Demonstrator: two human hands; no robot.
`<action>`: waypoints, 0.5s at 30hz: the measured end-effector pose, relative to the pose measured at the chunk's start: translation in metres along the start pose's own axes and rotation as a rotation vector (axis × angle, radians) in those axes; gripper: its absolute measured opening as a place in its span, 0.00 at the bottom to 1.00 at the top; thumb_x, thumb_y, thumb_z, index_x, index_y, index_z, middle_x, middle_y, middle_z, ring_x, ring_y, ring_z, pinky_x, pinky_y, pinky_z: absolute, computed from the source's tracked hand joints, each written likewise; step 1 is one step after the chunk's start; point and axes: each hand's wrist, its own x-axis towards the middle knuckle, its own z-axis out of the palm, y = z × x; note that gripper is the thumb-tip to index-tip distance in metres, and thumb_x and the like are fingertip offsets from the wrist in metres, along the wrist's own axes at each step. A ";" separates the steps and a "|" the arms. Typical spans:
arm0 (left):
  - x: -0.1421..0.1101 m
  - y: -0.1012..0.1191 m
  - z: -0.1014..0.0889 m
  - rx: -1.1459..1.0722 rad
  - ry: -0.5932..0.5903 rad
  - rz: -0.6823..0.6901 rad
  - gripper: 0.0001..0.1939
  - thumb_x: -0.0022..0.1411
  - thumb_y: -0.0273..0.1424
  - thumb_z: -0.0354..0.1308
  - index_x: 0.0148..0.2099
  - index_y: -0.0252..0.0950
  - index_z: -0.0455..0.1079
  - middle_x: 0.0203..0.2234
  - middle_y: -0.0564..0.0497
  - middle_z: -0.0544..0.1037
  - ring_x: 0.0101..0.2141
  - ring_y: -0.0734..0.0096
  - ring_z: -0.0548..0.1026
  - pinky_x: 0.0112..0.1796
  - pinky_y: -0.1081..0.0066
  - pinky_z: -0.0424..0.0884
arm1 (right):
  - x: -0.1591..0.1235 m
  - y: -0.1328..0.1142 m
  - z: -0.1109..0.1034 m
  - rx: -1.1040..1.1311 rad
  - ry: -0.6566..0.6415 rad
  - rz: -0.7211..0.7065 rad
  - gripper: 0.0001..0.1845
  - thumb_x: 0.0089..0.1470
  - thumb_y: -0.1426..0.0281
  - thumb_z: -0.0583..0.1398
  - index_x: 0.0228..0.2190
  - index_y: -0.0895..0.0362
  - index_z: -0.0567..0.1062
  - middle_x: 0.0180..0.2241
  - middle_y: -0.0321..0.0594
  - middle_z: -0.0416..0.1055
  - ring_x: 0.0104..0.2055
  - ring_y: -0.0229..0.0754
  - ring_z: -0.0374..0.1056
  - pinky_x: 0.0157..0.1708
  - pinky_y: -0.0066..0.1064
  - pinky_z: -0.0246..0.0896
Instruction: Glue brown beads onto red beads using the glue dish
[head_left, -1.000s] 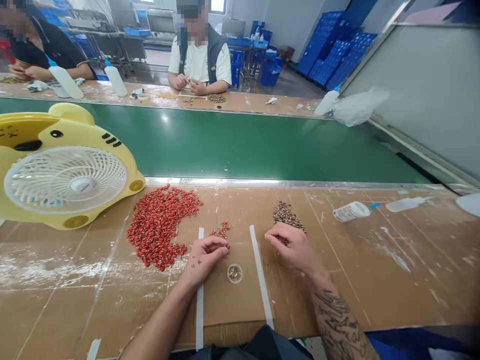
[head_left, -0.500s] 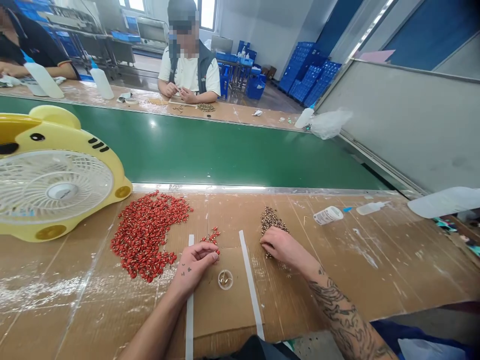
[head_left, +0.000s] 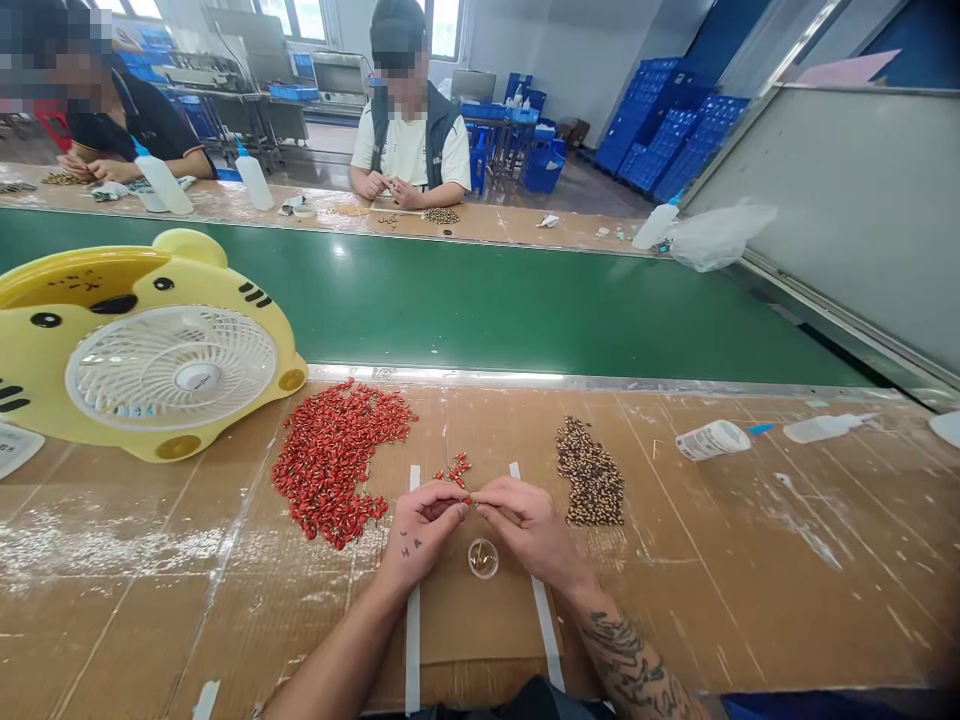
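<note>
My left hand (head_left: 429,530) is closed in a pinch on a small red piece (head_left: 466,500), which shows at its fingertips. Against it, my right hand (head_left: 531,525) is pinched too, fingertips meeting at the red piece; whatever it holds is too small to make out. Just below the fingertips stands a small round clear cup (head_left: 483,559) with a few thin gold-coloured bits inside. Several loose red pieces (head_left: 455,468) lie right behind my hands. A large pile of red pieces (head_left: 337,465) spreads to the left, and a pile of small dark-and-gold beads (head_left: 591,475) to the right.
Two white tape strips (head_left: 413,620) flank a cardboard sheet (head_left: 480,630). A yellow fan (head_left: 247,270) stands at left. A white bottle (head_left: 712,440) and a dropper bottle (head_left: 825,428) lie at right. Beyond the green belt (head_left: 480,300), two people sit working.
My right hand has left the bead pile and come left to meet my left hand's fingertips. The view has turned left, showing more of the fan and the second person.
</note>
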 end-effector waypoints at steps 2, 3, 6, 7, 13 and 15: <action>-0.001 0.003 -0.001 0.083 0.012 0.095 0.05 0.57 0.27 0.62 0.36 0.35 0.80 0.33 0.46 0.80 0.34 0.67 0.77 0.36 0.72 0.73 | 0.000 -0.002 0.005 -0.004 0.036 0.015 0.07 0.60 0.72 0.60 0.39 0.53 0.79 0.35 0.38 0.76 0.37 0.40 0.71 0.39 0.30 0.65; -0.001 0.004 -0.001 0.119 0.015 0.132 0.06 0.58 0.27 0.62 0.36 0.35 0.80 0.33 0.46 0.81 0.35 0.66 0.78 0.37 0.72 0.73 | 0.000 -0.002 0.006 -0.011 0.051 0.025 0.06 0.59 0.72 0.61 0.38 0.54 0.78 0.34 0.37 0.76 0.36 0.40 0.71 0.38 0.30 0.65; -0.002 0.005 -0.001 0.196 -0.002 0.204 0.06 0.59 0.26 0.61 0.37 0.36 0.79 0.34 0.45 0.81 0.36 0.66 0.78 0.37 0.71 0.73 | -0.001 -0.002 0.006 -0.027 0.082 0.041 0.03 0.59 0.72 0.61 0.33 0.54 0.77 0.32 0.36 0.76 0.34 0.40 0.71 0.37 0.30 0.64; -0.002 0.005 -0.001 0.214 -0.012 0.219 0.06 0.59 0.26 0.60 0.37 0.36 0.79 0.34 0.45 0.81 0.36 0.66 0.78 0.37 0.71 0.73 | -0.001 -0.003 0.006 -0.029 0.086 0.039 0.03 0.59 0.72 0.61 0.33 0.54 0.77 0.32 0.36 0.76 0.34 0.40 0.71 0.37 0.30 0.63; -0.002 0.004 -0.002 0.296 -0.022 0.299 0.06 0.61 0.24 0.60 0.38 0.36 0.78 0.34 0.46 0.81 0.36 0.67 0.79 0.38 0.71 0.74 | 0.001 -0.003 0.007 -0.057 0.062 -0.003 0.04 0.58 0.73 0.61 0.32 0.55 0.76 0.31 0.36 0.75 0.34 0.39 0.70 0.36 0.29 0.63; -0.002 0.004 -0.002 0.328 -0.025 0.334 0.07 0.61 0.24 0.60 0.38 0.37 0.78 0.33 0.46 0.81 0.36 0.67 0.79 0.38 0.71 0.74 | 0.000 -0.003 0.007 -0.093 0.056 -0.021 0.04 0.59 0.74 0.60 0.32 0.55 0.75 0.32 0.37 0.75 0.34 0.40 0.70 0.36 0.29 0.63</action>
